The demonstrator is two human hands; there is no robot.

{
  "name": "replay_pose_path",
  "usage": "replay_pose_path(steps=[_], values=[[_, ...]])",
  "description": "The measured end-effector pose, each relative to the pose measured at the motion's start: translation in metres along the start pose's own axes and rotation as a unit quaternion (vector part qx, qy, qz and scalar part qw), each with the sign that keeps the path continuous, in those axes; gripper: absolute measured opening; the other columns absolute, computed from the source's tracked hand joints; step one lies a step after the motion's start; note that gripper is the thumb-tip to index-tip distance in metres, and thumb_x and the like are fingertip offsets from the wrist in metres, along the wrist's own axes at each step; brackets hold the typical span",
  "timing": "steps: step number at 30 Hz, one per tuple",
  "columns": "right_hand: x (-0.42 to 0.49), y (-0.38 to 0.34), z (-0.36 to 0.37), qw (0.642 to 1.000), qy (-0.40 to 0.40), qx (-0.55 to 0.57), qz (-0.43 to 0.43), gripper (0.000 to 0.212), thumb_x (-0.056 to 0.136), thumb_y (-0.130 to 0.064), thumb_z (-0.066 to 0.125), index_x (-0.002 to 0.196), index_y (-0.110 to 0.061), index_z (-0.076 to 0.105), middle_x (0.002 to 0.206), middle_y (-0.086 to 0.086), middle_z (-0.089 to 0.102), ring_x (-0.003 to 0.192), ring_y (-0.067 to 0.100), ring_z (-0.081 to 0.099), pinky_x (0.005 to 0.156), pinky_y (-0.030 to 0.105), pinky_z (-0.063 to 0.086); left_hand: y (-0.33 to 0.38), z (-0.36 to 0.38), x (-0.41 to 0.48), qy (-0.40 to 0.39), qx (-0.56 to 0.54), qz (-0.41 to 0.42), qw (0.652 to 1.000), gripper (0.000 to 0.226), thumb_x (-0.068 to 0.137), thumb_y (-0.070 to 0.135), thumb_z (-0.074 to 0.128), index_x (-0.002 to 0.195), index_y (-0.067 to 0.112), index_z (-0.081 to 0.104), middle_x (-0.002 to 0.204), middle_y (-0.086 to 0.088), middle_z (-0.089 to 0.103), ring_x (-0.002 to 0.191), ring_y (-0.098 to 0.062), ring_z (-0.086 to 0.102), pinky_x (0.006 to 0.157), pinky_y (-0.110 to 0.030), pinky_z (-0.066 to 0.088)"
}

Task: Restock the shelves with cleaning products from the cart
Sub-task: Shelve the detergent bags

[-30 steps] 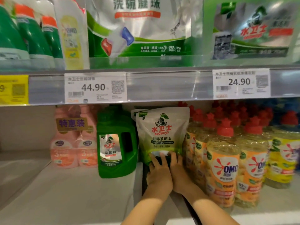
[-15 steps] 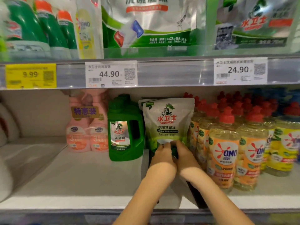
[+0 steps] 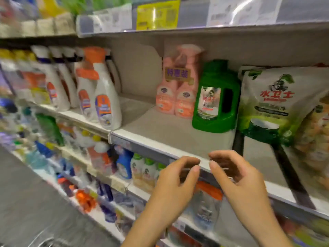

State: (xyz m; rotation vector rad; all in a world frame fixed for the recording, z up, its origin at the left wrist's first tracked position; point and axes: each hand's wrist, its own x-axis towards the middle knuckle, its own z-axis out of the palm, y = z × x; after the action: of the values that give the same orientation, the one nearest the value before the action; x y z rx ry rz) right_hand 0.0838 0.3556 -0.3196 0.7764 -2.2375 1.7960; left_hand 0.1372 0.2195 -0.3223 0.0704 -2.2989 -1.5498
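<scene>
Where shelf (image 3: 169, 132) meets aisle (image 3: 26, 193), left hand (image 3: 170, 186) and right hand (image 3: 238, 177) hover, seemingly empty.

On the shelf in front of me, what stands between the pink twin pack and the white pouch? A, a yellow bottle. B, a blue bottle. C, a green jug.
C: the green jug stands with the pink twin pack on its left and the pouch on its right.
</scene>
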Motion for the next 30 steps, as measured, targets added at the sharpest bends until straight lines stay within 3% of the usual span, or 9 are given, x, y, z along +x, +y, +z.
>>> replay_pose_path(steps=[2,6,13,16,18,20,22,25,30], values=[[-0.008,-0.002,0.028,0.998,-0.038,0.057,0.01,0.013,0.083,-0.014,0.068,0.086,-0.027,0.069,0.084,-0.008,0.071,0.08,0.008,0.067,0.073,0.022,0.054,-0.012,-0.028,-0.024,0.036,-0.011,-0.038,0.999,0.016,0.096,0.02,0.055,0.106,0.025,0.065,0.099,0.011,0.07,0.092,0.002,0.065,0.08,-0.012,0.049],[-0.024,-0.009,0.096,0.98,-0.146,0.131,0.021,0.011,0.074,-0.026,0.066,0.083,-0.021,0.07,0.083,-0.002,0.073,0.075,0.01,0.067,0.071,0.016,0.05,-0.04,-0.084,-0.077,0.14,-0.003,-0.092,0.986,0.017,0.094,0.014,0.058,0.104,0.025,0.066,0.101,0.01,0.071,0.094,-0.001,0.066,0.083,-0.015,0.05],[-0.062,-0.036,0.247,0.921,-0.347,0.172,0.036,0.009,0.08,-0.009,0.068,0.081,-0.018,0.069,0.074,0.0,0.071,0.063,0.007,0.062,0.06,0.014,0.046,-0.078,-0.202,-0.162,0.308,0.027,-0.147,0.94,0.021,0.091,0.004,0.06,0.097,0.023,0.066,0.092,0.011,0.071,0.087,0.002,0.065,0.08,-0.013,0.048],[-0.08,-0.058,0.317,0.894,-0.413,0.174,0.029,0.004,0.076,-0.023,0.069,0.08,-0.024,0.071,0.078,-0.003,0.072,0.067,0.005,0.064,0.063,0.012,0.047,-0.094,-0.26,-0.202,0.365,0.046,-0.171,0.914,0.023,0.09,0.005,0.061,0.094,0.027,0.065,0.087,0.017,0.07,0.082,0.01,0.062,0.075,-0.006,0.044],[-0.093,-0.072,0.362,0.875,-0.457,0.161,0.026,0.019,0.068,-0.039,0.068,0.086,-0.032,0.07,0.081,-0.002,0.072,0.069,0.01,0.064,0.064,0.018,0.049,-0.105,-0.298,-0.229,0.4,0.049,-0.192,0.895,0.02,0.09,0.007,0.061,0.094,0.027,0.065,0.086,0.019,0.07,0.082,0.01,0.062,0.074,-0.005,0.044],[-0.105,-0.083,0.404,0.858,-0.49,0.153,0.034,0.028,0.063,-0.045,0.069,0.089,-0.034,0.07,0.082,-0.002,0.071,0.068,0.013,0.061,0.062,0.024,0.05,-0.115,-0.333,-0.253,0.44,0.05,-0.208,0.872,0.018,0.09,0.01,0.061,0.096,0.026,0.066,0.09,0.016,0.069,0.085,0.008,0.063,0.074,-0.005,0.044],[-0.115,-0.091,0.442,0.839,-0.524,0.14,0.027,0.025,0.067,-0.042,0.071,0.089,-0.03,0.071,0.086,-0.005,0.071,0.07,0.01,0.062,0.06,0.016,0.049,-0.126,-0.361,-0.276,0.474,0.067,-0.233,0.846,0.017,0.09,0.017,0.063,0.097,0.032,0.064,0.096,0.017,0.069,0.089,0.007,0.062,0.078,-0.009,0.047],[-0.125,-0.098,0.489,0.826,-0.55,0.123,0.013,0.014,0.079,-0.023,0.073,0.091,-0.029,0.069,0.09,-0.012,0.07,0.084,0.011,0.065,0.069,0.014,0.05,-0.143,-0.391,-0.302,0.501,0.098,-0.282,0.812,0.019,0.089,0.022,0.064,0.101,0.035,0.062,0.103,0.018,0.066,0.097,0.007,0.061,0.09,-0.018,0.049],[-0.128,-0.109,0.557,0.823,-0.557,0.066,-0.085,0.026,0.083,-0.022,0.072,0.099,-0.039,0.06,0.099,-0.023,0.062,0.097,-0.004,0.056,0.08,0.015,0.044,-0.175,-0.428,-0.325,0.518,0.18,-0.353,0.758,0.032,0.087,0.023,0.067,0.112,0.039,0.053,0.115,0.021,0.051,0.108,0.004,0.05,0.101,-0.019,0.039]])
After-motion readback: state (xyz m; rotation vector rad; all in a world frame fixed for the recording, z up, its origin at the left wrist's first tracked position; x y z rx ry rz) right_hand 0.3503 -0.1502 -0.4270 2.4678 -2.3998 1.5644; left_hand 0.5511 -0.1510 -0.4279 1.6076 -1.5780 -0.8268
